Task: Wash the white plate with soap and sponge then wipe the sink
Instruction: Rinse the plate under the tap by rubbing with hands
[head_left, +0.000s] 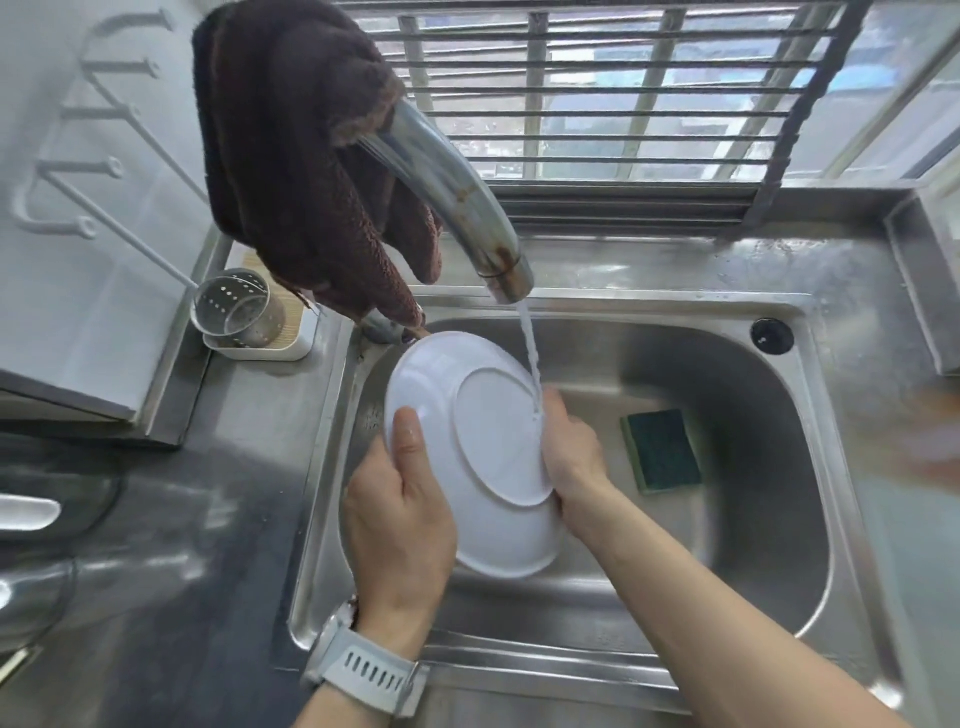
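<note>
The white plate (483, 441) is held tilted over the steel sink (769, 499), its underside facing me. My left hand (400, 525) grips its left rim, thumb on the back. On the plate's right edge rests my right hand (569, 449), fingers hidden behind it. Water runs from the faucet (467, 208) onto that edge by my right hand. A green sponge (662, 449) lies on the sink floor to the right, apart from both hands.
A brown cloth (291, 156) hangs over the faucet neck. A perforated metal utensil holder (239, 309) stands on a white tray at the back left. Dark glass lids lie on the left counter. A barred window is behind the sink.
</note>
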